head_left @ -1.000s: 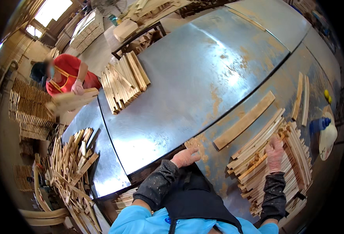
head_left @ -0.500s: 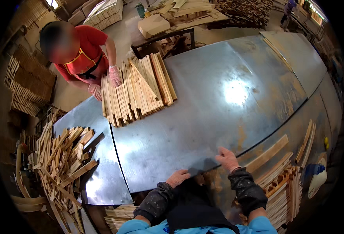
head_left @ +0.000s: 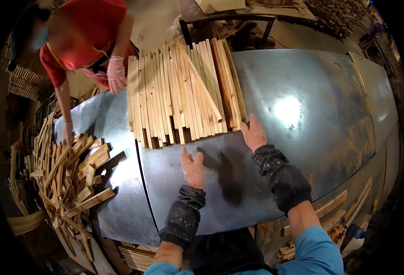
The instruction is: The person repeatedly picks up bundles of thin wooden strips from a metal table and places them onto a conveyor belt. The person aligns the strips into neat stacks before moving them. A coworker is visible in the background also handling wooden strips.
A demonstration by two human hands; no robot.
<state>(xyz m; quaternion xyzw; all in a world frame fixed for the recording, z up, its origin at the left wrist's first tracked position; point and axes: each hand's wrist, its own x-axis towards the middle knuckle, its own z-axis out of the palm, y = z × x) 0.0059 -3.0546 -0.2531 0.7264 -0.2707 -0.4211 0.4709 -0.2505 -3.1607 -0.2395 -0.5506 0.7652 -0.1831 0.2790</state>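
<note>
A wide row of pale wooden strips [head_left: 154, 98] lies side by side on the metal tabletop [head_left: 266, 174], with one strip [head_left: 202, 87] slanting across the top. Just short of the row's near ends is my left hand [head_left: 193, 168], gloved in pink, fingers spread and nothing in it. My right hand [head_left: 255, 134], gloved alike, reaches to the near right corner of the row, fingers apart and upright. Whether its fingertips touch the outermost strip I cannot tell. Dark speckled sleeve covers wrap both my forearms.
Across the table a co-worker in red [head_left: 87, 36] has one gloved hand by the row and the other on a jumbled heap of wood offcuts [head_left: 73, 183] at left. More strips [head_left: 335, 220] lie at the near right. A dark metal frame [head_left: 229, 20] stands beyond the table.
Both my hands have moved forward from the table's near edge to the strips. The co-worker's one hand has gone from the row to the heap. The view has shifted closer to the row.
</note>
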